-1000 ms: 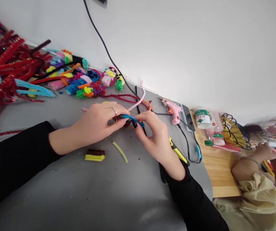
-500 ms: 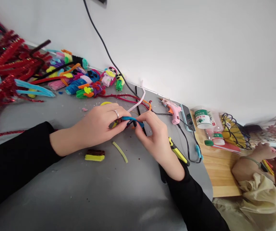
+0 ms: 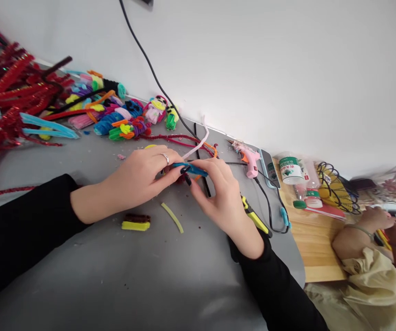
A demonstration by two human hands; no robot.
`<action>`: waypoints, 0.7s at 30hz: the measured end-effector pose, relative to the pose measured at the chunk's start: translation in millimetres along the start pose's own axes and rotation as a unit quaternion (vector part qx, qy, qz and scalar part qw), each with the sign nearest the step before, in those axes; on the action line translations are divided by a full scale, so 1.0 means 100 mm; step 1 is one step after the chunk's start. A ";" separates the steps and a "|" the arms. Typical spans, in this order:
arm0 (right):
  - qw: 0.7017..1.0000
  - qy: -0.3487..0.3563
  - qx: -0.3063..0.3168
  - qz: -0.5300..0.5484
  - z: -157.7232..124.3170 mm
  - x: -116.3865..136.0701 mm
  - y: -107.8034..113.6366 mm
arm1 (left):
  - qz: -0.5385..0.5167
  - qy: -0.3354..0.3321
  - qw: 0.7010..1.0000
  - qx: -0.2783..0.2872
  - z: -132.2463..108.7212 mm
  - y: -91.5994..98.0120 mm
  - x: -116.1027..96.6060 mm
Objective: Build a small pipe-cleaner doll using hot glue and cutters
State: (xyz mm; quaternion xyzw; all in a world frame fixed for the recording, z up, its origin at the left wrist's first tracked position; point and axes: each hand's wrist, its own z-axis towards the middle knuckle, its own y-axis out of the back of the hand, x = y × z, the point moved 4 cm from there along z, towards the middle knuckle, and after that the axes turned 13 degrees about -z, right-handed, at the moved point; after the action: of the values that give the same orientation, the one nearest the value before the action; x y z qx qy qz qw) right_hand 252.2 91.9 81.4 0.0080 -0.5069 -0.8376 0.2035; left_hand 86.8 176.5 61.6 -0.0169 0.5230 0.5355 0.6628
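Note:
Between my two hands, above the grey mat (image 3: 142,280), is a short blue pipe cleaner piece (image 3: 197,170). My left hand (image 3: 137,177), with a ring on one finger, pinches its left end between thumb and fingers. Bent over its right part is the index finger of my right hand (image 3: 221,193), the thumb just below, closing on the piece. Something dark red shows in part beneath the fingertips; its shape is hidden. Nearer to me lie a brown and yellow pipe cleaner bundle (image 3: 136,223) and a pale green strip (image 3: 172,218).
Red tinsel pipe cleaners (image 3: 8,96) heap at the left, beside small pipe cleaner dolls (image 3: 156,110). A pink glue gun (image 3: 251,163), a phone (image 3: 268,169) and yellow-black pliers (image 3: 255,216) lie right. Plastic bottles (image 3: 311,191) stand beyond, near another person's hands (image 3: 379,218).
My right thumb has shifted left and slightly off the blue piece, while the index finger now lies over it. The blue piece's right part shows higher and flatter.

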 end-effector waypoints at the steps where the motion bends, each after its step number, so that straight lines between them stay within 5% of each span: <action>1: 1.000 0.006 -0.004 -0.009 0.00 0.00 0.00 | -0.002 0.004 1.000 0.001 0.00 0.00 0.00; 21: 0.999 0.048 -0.020 -0.013 -0.01 -0.01 -0.01 | -0.022 0.005 1.000 0.009 0.00 -0.01 0.02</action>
State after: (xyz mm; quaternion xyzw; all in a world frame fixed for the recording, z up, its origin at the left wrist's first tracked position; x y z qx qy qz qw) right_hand 253.2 91.8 79.6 0.0507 -0.4795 -0.8489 0.2166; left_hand 87.4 177.4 59.4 -0.0256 0.5308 0.5158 0.6720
